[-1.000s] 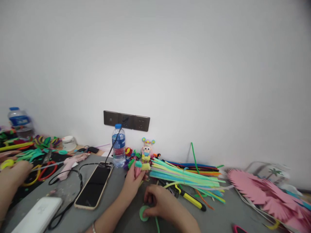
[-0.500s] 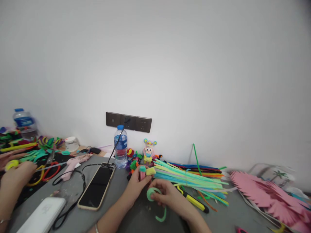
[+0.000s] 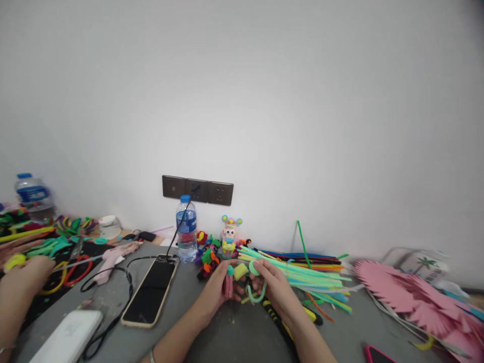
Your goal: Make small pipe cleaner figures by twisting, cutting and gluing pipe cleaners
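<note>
My left hand (image 3: 215,292) is closed on a small pink pipe-cleaner piece (image 3: 228,288) with a teal top. A fuzzy yellow block (image 3: 240,272) sits beside it, seemingly joined to it, though fingers cover the join. My right hand (image 3: 278,285) pinches a light green pipe cleaner (image 3: 257,298), coiled flat at one end, its loose tail curving down. The coil is close to the yellow block; whether they touch I cannot tell. Just behind both hands stands a small pipe-cleaner figure (image 3: 229,239) with big eyes and a colourful hat.
Bundled pipe cleaners (image 3: 321,280) and a yellow-black cutter (image 3: 312,315) lie at right, pink pleated paper (image 3: 401,287) beyond. To the left are a phone (image 3: 149,292), a water bottle (image 3: 186,229), a white power bank (image 3: 68,338) and scissors (image 3: 78,269). Another person's hand (image 3: 28,277) works far left.
My right hand has moved up and closer to my left, carrying the green coil beside the yellow block. The pink piece has shifted slightly right. The view has shifted a little.
</note>
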Available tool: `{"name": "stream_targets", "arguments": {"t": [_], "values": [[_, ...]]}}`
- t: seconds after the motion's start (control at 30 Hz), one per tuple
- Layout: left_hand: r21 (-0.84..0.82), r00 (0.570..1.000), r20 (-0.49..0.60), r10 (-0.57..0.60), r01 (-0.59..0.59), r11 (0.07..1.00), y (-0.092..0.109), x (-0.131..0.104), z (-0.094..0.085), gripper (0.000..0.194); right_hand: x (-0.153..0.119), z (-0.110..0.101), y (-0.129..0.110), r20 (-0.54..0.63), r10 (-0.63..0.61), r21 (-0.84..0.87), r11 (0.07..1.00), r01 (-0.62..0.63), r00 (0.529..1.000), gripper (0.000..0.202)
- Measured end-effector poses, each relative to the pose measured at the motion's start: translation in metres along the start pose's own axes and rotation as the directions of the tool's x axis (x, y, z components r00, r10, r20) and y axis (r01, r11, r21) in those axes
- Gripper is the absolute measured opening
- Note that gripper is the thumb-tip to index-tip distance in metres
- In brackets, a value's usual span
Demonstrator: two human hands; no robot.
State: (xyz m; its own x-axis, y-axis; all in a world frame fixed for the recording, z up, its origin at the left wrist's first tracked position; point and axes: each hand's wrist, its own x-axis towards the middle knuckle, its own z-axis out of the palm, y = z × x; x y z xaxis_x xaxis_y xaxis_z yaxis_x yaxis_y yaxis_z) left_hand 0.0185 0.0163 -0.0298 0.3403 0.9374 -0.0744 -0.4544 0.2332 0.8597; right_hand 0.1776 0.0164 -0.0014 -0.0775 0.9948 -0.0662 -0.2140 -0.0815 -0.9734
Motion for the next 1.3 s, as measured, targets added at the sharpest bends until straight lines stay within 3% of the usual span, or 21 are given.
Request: {"name": "stream_targets", "arguments": {"t": [0.1, 0.23, 0.37, 0.5, 0.7, 0.83, 1.1, 1.3], "values": [[0.001, 1.000, 0.020, -0.009, 0.009, 1.000, -0.003, 0.002, -0.002, 0.073, 0.001, 0.000, 0.002, 0.040, 0.019, -0.041, 0.999, -0.017, 0.999, 0.051], [0.142, 0.996, 0.026, 0.085, -0.088, 0.986, -0.004, -0.002, -0.003, 0.070, 0.000, 0.002, 0.001, 0.117, 0.010, -0.061, 0.998, -0.003, 0.993, 0.052], [0.346, 0.980, 0.095, 0.174, -0.197, 0.917, 0.003, -0.010, -0.001, 0.055, -0.001, 0.003, 0.002, 0.158, -0.019, -0.055, 0.998, 0.028, 0.987, 0.049], [0.412, 0.957, 0.157, 0.242, -0.287, 0.865, 0.008, -0.011, 0.000, 0.039, -0.001, 0.002, 0.005, 0.148, -0.022, -0.053, 0.998, 0.030, 0.989, 0.045], [0.444, 0.956, 0.143, 0.257, -0.294, 0.846, 0.009, -0.008, -0.001, 0.029, -0.002, 0.003, 0.003, 0.102, -0.165, -0.199, 0.963, 0.183, 0.981, 0.047], [0.464, 0.959, 0.061, 0.275, -0.272, 0.843, 0.009, -0.009, -0.001, 0.021, -0.004, 0.007, 0.000, 0.117, -0.148, -0.168, 0.972, 0.167, 0.982, 0.042], [0.583, 0.957, 0.079, 0.279, -0.271, 0.766, 0.017, -0.011, 0.001, 0.028, -0.006, 0.019, 0.003, 0.173, -0.112, -0.153, 0.978, 0.139, 0.979, 0.043], [0.584, 0.948, 0.034, 0.316, -0.275, 0.764, 0.020, -0.012, 0.000, 0.027, -0.007, 0.021, 0.003, 0.116, -0.129, -0.168, 0.975, 0.147, 0.985, 0.042]]}}
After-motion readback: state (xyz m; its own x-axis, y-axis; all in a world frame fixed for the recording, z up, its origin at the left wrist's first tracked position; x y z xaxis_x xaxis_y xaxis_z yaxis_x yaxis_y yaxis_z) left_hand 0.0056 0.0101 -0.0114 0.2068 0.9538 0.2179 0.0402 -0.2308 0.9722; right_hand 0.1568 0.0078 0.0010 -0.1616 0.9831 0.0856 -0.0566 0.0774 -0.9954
